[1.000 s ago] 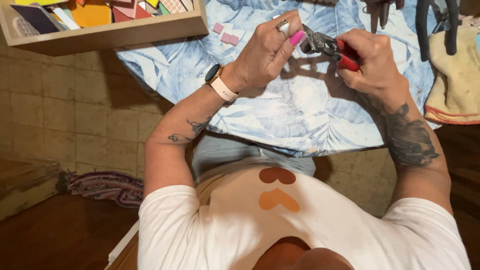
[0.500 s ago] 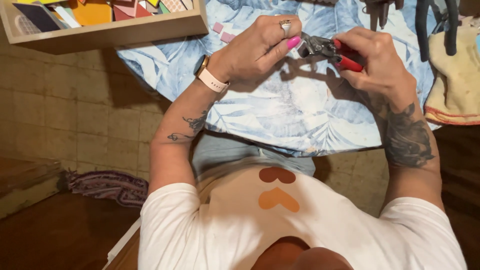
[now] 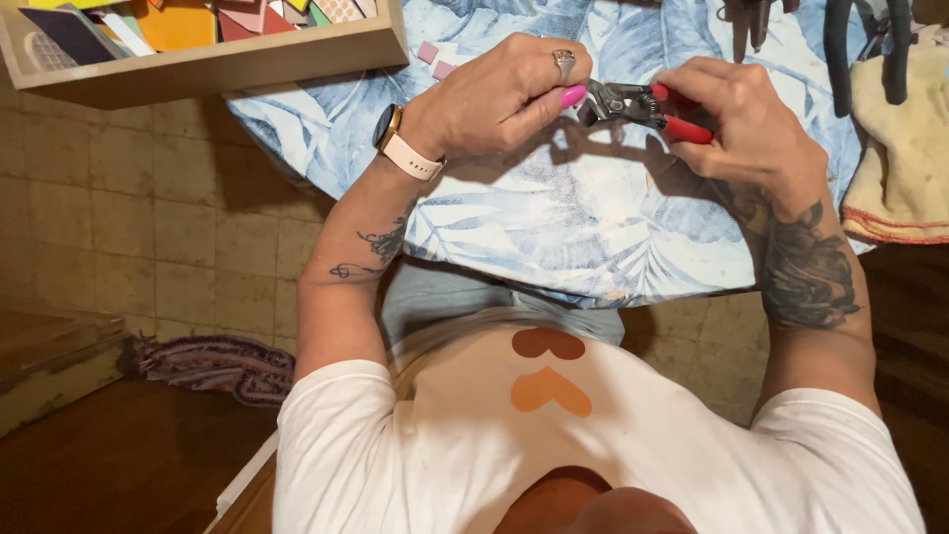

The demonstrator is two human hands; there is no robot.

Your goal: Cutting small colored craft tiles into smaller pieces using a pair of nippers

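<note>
Head view, the only one: looking down on a round table (image 3: 554,247) covered by a blue leaf-print cloth, which is filling the upper middle of the frame.

The right hand (image 3: 741,124), upper right of centre, is gripping the red handles of a pair of nippers (image 3: 638,104), fingers curled tight around them. The metal jaws are pointing left and seem nearly closed, though the pictures are not showing clearly whether anything small is sitting between them.

The left hand (image 3: 504,94), upper centre, is closing its fingertips right at the nose of the nippers, a pink nail touching the metal. It may be pinching a small piece there; that piece is too small and too hidden to tell. A ring is showing on one finger and a watch with a pale strap is sitting on the wrist.

As for progress, I judge the cutting or nipping to be under way, not finished: two small pink tile pieces (image 3: 435,59) are lying loose on the cloth in the upper left of centre, near a wooden tray (image 3: 227,59).

That tray, at the upper left, is holding flat coloured sheets in orange, yellow, red and dark purple. No labels or signs are readable. A yellowish towel (image 3: 905,158) is hanging at the right edge.
</note>
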